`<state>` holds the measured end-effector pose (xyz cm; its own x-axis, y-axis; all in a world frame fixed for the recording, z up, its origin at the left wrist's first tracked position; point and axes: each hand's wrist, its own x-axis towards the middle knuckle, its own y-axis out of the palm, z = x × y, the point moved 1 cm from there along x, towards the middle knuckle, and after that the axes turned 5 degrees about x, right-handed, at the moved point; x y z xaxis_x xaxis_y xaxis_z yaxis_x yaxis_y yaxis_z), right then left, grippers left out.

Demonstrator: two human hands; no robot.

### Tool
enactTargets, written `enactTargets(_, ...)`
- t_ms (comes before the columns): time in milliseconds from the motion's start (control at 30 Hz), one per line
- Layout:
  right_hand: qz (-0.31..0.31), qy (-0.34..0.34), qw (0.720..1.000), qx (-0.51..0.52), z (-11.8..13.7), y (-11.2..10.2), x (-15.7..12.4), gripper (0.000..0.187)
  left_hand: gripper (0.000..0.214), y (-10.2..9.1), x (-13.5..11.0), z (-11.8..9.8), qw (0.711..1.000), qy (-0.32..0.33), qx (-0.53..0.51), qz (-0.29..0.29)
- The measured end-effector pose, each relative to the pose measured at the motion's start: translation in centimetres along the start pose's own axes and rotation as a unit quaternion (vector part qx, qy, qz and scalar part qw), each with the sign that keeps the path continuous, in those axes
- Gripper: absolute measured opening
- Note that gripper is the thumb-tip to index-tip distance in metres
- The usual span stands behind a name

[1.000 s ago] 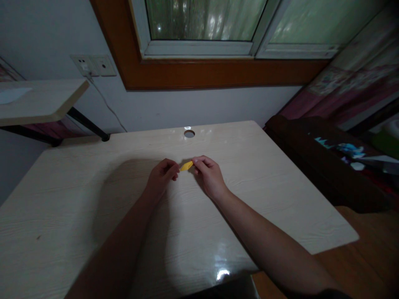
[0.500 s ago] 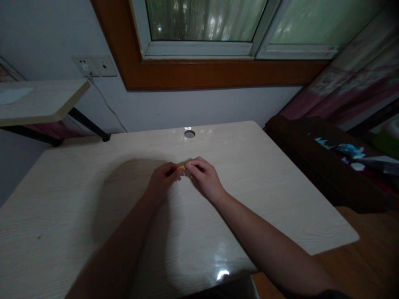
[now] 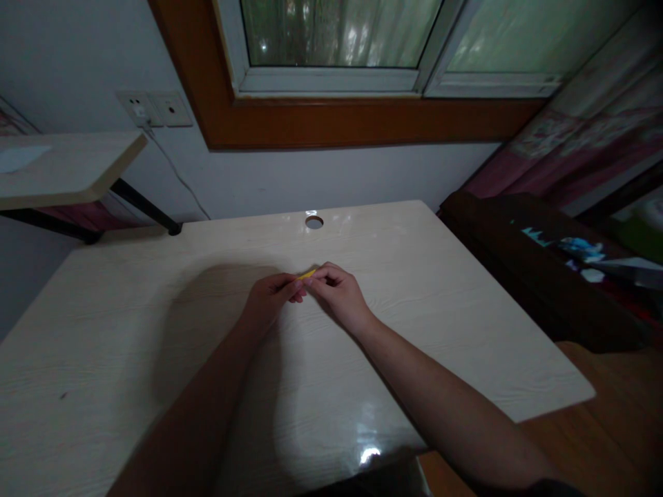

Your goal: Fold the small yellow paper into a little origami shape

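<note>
Between my two hands is a small, thin yellow piece (image 3: 306,275), tilted up toward the right; most of it is covered by fingers, so its kind does not show. My left hand (image 3: 272,295) pinches its left end between thumb and fingers. From the other side, my right hand (image 3: 339,288) is closed on it with thumb and fingertips. The thumbs almost meet at the piece. Both hands are low over the pale wood-grain table (image 3: 425,297), around its middle.
A round cable hole (image 3: 313,222) sits near the table's back edge. At the left a raised shelf (image 3: 67,166) stands on black legs. A white cord (image 3: 176,172) runs down from a wall socket (image 3: 139,109). Beyond the right edge is a dark brown piece of furniture (image 3: 507,255) with items on it.
The left thumb has moved forward onto the yellow piece, and the right thumb has slid slightly left and down. More of the piece's upper right part shows. The arms have barely moved.
</note>
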<state>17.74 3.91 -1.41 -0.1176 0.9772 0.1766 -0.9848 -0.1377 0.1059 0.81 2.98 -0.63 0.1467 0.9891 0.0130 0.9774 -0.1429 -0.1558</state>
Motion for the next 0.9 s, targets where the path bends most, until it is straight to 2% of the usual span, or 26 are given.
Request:
enactTargets(333,0.004,0.025,0.998,0.054,-0.05,-0.07,0.12,0.02,0.024,0.12,0.11,0.47,1.0,0.017,0.011,0.02)
enactTargets(567,-0.031,0.032,0.999,0.018,0.11,-0.17,0.14,0.021,0.023,0.13,0.18,0.48,0.998,0.035,-0.012,-0.05)
enactTargets(767,-0.038,0.07,0.994,0.081,0.59,0.23,0.13,0.026,0.028,0.21,0.3,0.79,0.996,0.036,-0.056,-0.051)
enactTargets(900,-0.044,0.049,0.994,0.09,0.49,0.3,0.03,0.026,0.031,0.2,0.28,0.6,0.993,0.048,-0.077,-0.078)
